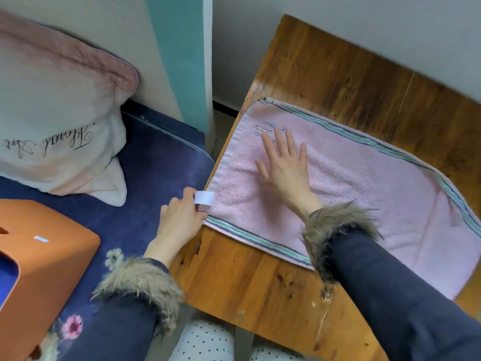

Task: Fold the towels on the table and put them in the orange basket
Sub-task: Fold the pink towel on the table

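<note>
I saw the pink towel (364,183) lying flat near the table's (260,282) left edge. My right hand (283,165) lay on it with fingers spread flat. My left hand (179,217) pinched its near left corner. The orange basket (44,269) sat off to the left, on the blue bed (156,162).

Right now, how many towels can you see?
1: a pink towel spread on the wooden table, under both hands. Others may lie outside the view.
</note>
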A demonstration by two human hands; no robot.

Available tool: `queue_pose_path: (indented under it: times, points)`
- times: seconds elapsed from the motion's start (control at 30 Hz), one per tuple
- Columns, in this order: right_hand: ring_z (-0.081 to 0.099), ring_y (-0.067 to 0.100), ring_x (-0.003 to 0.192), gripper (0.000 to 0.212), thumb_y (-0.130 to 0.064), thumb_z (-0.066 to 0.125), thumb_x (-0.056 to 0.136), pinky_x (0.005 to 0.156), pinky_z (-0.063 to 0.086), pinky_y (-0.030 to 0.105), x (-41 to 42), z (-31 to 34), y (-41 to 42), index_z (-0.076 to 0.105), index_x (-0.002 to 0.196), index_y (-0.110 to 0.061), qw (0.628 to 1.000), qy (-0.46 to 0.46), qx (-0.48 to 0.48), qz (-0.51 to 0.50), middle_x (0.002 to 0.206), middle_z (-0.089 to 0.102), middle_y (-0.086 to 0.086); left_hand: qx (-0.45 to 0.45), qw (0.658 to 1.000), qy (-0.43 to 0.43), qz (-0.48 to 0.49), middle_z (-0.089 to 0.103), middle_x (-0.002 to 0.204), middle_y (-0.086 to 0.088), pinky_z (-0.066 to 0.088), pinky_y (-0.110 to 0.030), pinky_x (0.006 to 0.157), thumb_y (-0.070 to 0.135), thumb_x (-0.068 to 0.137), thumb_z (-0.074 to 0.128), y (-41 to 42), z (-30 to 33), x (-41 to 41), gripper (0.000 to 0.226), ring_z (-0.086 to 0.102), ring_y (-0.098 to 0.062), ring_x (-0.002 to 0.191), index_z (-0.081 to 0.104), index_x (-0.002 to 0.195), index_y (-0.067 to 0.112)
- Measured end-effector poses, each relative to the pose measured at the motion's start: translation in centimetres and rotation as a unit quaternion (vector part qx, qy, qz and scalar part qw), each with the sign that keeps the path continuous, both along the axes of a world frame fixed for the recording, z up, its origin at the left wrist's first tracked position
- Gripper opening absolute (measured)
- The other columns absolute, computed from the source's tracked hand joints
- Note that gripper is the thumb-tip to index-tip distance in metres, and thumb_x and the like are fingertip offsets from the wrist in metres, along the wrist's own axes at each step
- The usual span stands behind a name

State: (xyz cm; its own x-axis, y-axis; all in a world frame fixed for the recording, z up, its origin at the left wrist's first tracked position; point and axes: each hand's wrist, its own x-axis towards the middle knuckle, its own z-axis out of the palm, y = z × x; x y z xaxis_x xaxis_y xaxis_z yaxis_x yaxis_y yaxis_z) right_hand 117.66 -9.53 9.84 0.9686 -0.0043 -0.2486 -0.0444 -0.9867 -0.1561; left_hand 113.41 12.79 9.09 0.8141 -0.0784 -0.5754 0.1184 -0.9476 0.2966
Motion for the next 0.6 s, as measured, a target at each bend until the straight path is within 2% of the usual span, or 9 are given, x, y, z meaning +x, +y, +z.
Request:
queue_pose_path:
  times: [0.1,0.2,0.27,0.33,0.4,0.47,0.53,0.6]
  points:
    - [0.0,0.027,0.146,0.059,-0.038,0.035,0.098,0.116,0.009,0.052,4.1,-0.3,-0.2,0.012,0.15,-0.019,1.0,0.003,0.001,0.018,0.158,0.004,0.007,-0.004,1.0,0.016,0.015,0.06,0.106,-0.013,0.036,-0.042,0.084,0.026,0.089,0.052,-0.1,-0.1,0.4,0.032,0.05,-0.033,0.099,0.04,0.116,0.015]
    - [0.002,0.029,0.145,0.06,-0.035,0.034,0.098,0.114,0.014,0.052,6.6,-0.8,-0.3,0.011,0.15,-0.017,0.999,0.015,-0.001,0.048,0.158,0.003,0.007,-0.037,0.999,0.026,0.028,0.063,0.101,-0.009,0.039,-0.04,0.082,0.027,0.089,0.054,0.2,-0.2,0.6,0.031,0.055,-0.03,0.092,0.042,0.115,0.016]
    - [0.003,0.03,0.145,0.058,-0.035,0.034,0.097,0.112,0.015,0.056,7.5,-1.3,-0.3,0.014,0.149,-0.018,0.998,0.022,-0.014,0.058,0.158,0.005,0.006,-0.071,0.996,0.033,0.039,0.06,0.09,-0.005,0.04,-0.04,0.083,0.026,0.09,0.055,0.5,-0.1,0.4,0.031,0.057,-0.028,0.087,0.043,0.117,0.017]
    - [0.004,0.029,0.144,0.056,-0.036,0.033,0.095,0.111,0.013,0.06,8.0,-1.7,-0.2,0.017,0.147,-0.021,0.998,0.024,-0.016,0.05,0.157,0.008,0.004,-0.108,0.992,0.038,0.057,0.05,0.078,0.003,0.042,-0.042,0.084,0.024,0.09,0.056,0.8,-0.1,0.1,0.032,0.058,-0.029,0.087,0.044,0.118,0.016]
    - [0.011,0.028,0.142,0.055,-0.038,0.034,0.093,0.107,0.017,0.061,8.4,-1.9,-0.2,0.021,0.144,-0.023,0.999,0.01,-0.016,0.04,0.155,0.014,0.003,-0.12,0.99,0.038,0.061,0.045,0.073,0.007,0.043,-0.042,0.083,0.023,0.089,0.058,1.0,-0.3,0.0,0.033,0.057,-0.029,0.085,0.045,0.119,0.017]
    - [0.023,0.028,0.136,0.057,-0.045,0.036,0.09,0.099,0.026,0.057,9.1,-1.8,-0.2,0.025,0.142,-0.024,0.998,-0.013,-0.038,0.045,0.15,0.024,0.003,-0.122,0.99,0.026,0.061,0.045,0.071,0.01,0.045,-0.041,0.08,0.023,0.088,0.059,1.1,-0.7,-0.2,0.031,0.054,-0.022,0.077,0.047,0.117,0.019]
    - [0.03,0.03,0.129,0.061,-0.053,0.038,0.088,0.094,0.03,0.053,9.8,-1.8,-0.1,0.028,0.141,-0.023,0.997,-0.023,-0.061,0.046,0.145,0.03,0.006,-0.123,0.99,0.013,0.062,0.044,0.072,0.011,0.044,-0.037,0.075,0.023,0.088,0.058,1.3,-1.0,-0.4,0.023,0.048,-0.015,0.071,0.049,0.109,0.02]
    - [0.032,0.031,0.125,0.063,-0.056,0.04,0.087,0.093,0.03,0.051,10.4,-2.0,0.1,0.032,0.138,-0.021,0.997,-0.031,-0.067,0.037,0.141,0.034,0.01,-0.125,0.99,0.004,0.057,0.045,0.081,0.007,0.044,-0.034,0.073,0.024,0.089,0.058,1.5,-1.1,-0.4,0.019,0.049,-0.016,0.076,0.05,0.106,0.02]
